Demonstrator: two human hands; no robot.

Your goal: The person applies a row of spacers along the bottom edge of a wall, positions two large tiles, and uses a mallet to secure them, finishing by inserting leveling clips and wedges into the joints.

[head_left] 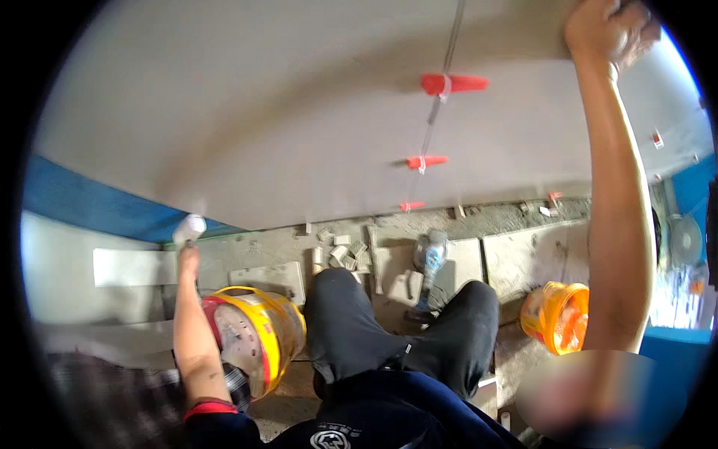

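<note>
A large grey wall panel (pixel 299 135) fills the upper view, with a dark vertical joint. Red wedges (pixel 460 83) in white clips sit along that joint. My right hand (pixel 609 34) is raised high at the panel's right side, its blurred fingers apart and no object visible in them. Low at the panel's left edge, my left hand (pixel 190 259) is closed at a white, rounded thing (pixel 191 227), perhaps a mallet head; its exact kind is unclear. Blue wall surface (pixel 97 196) lies beside the panel there.
A yellow-rimmed bucket (pixel 265 337) stands by my left leg; an orange bucket (pixel 557 314) is to the right. Between my knees and the panel lie a blue-grey power tool (pixel 431 258) and several small blocks (pixel 345 254). A fan (pixel 684 238) stands at far right.
</note>
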